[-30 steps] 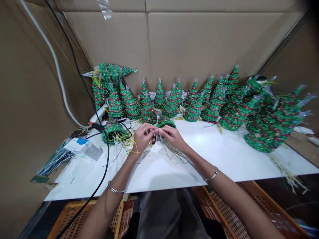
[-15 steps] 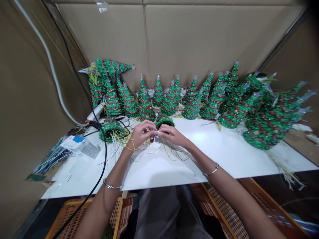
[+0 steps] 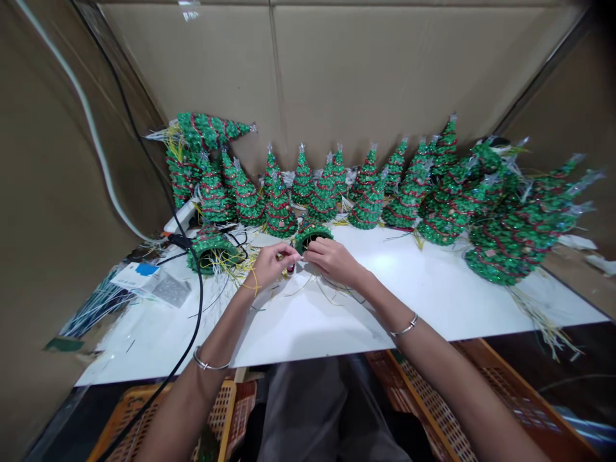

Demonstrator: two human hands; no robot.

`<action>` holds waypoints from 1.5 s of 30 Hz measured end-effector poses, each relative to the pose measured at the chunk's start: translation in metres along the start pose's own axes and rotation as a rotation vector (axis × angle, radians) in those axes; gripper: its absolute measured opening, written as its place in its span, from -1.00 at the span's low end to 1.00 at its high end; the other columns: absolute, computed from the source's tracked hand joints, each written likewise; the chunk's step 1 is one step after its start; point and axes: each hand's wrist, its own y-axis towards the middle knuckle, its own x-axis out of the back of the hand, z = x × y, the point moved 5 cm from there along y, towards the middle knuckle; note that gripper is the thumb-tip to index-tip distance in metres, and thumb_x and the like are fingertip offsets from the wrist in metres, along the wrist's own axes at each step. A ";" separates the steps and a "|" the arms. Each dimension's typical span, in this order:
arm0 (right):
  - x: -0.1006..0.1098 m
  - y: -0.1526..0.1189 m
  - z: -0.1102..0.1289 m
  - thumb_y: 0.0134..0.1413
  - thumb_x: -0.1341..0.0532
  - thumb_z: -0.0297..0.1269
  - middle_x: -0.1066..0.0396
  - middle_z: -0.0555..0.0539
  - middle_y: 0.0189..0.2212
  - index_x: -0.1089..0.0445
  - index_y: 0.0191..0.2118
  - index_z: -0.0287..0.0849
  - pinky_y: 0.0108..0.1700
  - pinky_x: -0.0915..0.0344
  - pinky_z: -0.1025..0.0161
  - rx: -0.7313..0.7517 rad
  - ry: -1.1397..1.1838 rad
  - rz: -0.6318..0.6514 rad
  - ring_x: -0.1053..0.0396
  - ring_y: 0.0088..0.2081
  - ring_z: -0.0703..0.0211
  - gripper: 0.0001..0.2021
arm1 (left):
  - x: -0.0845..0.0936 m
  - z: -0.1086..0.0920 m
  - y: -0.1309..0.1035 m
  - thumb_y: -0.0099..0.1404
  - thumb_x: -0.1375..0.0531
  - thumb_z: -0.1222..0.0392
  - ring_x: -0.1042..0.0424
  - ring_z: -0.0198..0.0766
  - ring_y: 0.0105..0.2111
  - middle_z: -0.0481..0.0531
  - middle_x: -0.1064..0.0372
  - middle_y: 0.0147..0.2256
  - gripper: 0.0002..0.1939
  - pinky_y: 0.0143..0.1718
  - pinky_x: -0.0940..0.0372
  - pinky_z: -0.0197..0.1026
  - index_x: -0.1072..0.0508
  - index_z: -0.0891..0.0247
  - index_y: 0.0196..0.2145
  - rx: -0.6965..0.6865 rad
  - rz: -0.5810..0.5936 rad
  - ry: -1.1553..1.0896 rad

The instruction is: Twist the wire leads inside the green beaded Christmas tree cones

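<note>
My left hand (image 3: 270, 264) and my right hand (image 3: 332, 259) meet fingertip to fingertip above the white table (image 3: 298, 333). Both are closed in a pinch on thin wires, whose tiny ends are mostly hidden by the fingers. Just behind them a green tinsel Christmas tree (image 3: 312, 232) lies with its hollow base towards me. Loose yellow and dark wires (image 3: 327, 292) trail from it under my right hand. A small dark red object (image 3: 290, 268) stands below my left fingertips. Yellow wire also crosses my left wrist.
Several upright tinsel trees (image 3: 368, 208) line the back, with more leaning at the right (image 3: 505, 256). Another tree base (image 3: 212, 253) with wires lies left. A black cable (image 3: 199, 308) hangs across the left side, near a small box (image 3: 151, 282). Orange crates (image 3: 221, 410) stand below.
My right fingers have curled in more over the pinch, and the left fingers have shifted slightly. The whole view has moved a little; the trees stay in place.
</note>
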 end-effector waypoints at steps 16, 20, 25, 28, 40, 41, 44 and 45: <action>-0.007 -0.008 -0.007 0.37 0.03 -0.36 -0.35 -0.14 -0.36 -0.41 -0.23 -0.21 -0.26 -0.08 0.19 -0.048 0.110 -0.098 -0.13 -0.31 0.09 -0.73 | 0.000 -0.009 0.001 0.15 -0.35 0.03 -0.43 -0.24 -0.26 0.07 -0.38 -0.23 -0.76 -0.33 -0.34 -0.24 -0.48 0.24 -0.33 -0.165 -0.174 0.032; -0.004 -0.009 -0.007 0.37 0.03 -0.36 -0.34 -0.13 -0.38 -0.41 -0.23 -0.20 -0.27 -0.09 0.19 -0.072 0.161 -0.114 -0.14 -0.32 0.10 -0.72 | -0.001 -0.022 -0.001 0.26 -0.28 0.09 -0.37 -0.18 -0.11 0.08 -0.33 -0.21 -0.84 -0.09 -0.32 -0.13 -0.52 0.22 -0.38 -0.372 -0.185 0.207; -0.002 -0.010 -0.007 0.37 0.03 -0.35 -0.36 -0.12 -0.38 -0.42 -0.24 -0.20 -0.28 -0.06 0.18 -0.049 0.107 -0.112 -0.15 -0.32 0.10 -0.72 | -0.002 -0.022 -0.003 0.32 -0.21 0.12 -0.37 -0.20 -0.20 0.03 -0.37 -0.32 -0.84 -0.10 -0.25 -0.12 -0.47 0.23 -0.37 -0.406 -0.129 0.321; -0.001 -0.009 -0.007 0.37 0.00 -0.34 -0.38 -0.10 -0.38 -0.42 -0.24 -0.19 -0.28 -0.03 0.17 -0.018 0.030 -0.093 -0.14 -0.30 0.10 -0.74 | -0.005 -0.021 -0.003 0.33 -0.20 0.13 -0.35 -0.18 -0.22 0.03 -0.38 -0.35 -0.81 -0.12 -0.23 -0.12 -0.43 0.24 -0.42 -0.349 -0.111 0.352; 0.007 -0.010 -0.010 0.36 -0.03 -0.32 -0.42 -0.08 -0.36 -0.45 -0.24 -0.15 -0.26 -0.03 0.14 -0.087 -0.065 -0.110 -0.15 -0.28 0.08 -0.75 | -0.006 -0.016 -0.004 0.32 -0.16 0.03 -0.37 -0.27 -0.41 0.04 -0.40 -0.36 -0.72 -0.34 -0.28 -0.21 -0.53 0.28 -0.36 -0.066 -0.041 0.013; 0.008 -0.011 -0.011 0.36 -0.03 -0.32 -0.42 -0.08 -0.36 -0.46 -0.25 -0.15 -0.26 -0.04 0.15 -0.110 -0.043 -0.120 -0.15 -0.29 0.08 -0.74 | -0.006 -0.017 -0.004 0.33 -0.15 0.05 -0.38 -0.26 -0.39 0.05 -0.41 -0.32 -0.74 -0.34 -0.29 -0.20 -0.54 0.28 -0.29 -0.084 -0.019 0.020; 0.008 -0.011 -0.015 0.37 -0.03 -0.30 -0.43 -0.10 -0.37 -0.46 -0.27 -0.17 -0.25 -0.08 0.15 -0.175 0.049 -0.150 -0.16 -0.30 0.10 -0.72 | -0.005 -0.024 -0.005 0.30 -0.20 0.15 -0.40 -0.20 -0.23 0.08 -0.43 -0.21 -0.80 -0.23 -0.31 -0.17 -0.52 0.25 -0.17 -0.244 -0.014 0.169; 0.008 -0.011 -0.016 0.37 -0.03 -0.28 -0.42 -0.10 -0.37 -0.47 -0.27 -0.17 -0.24 -0.09 0.16 -0.190 0.086 -0.157 -0.16 -0.30 0.10 -0.72 | -0.004 -0.026 -0.006 0.29 -0.21 0.18 -0.39 -0.17 -0.16 0.08 -0.44 -0.19 -0.81 -0.16 -0.31 -0.14 -0.51 0.24 -0.16 -0.314 -0.034 0.241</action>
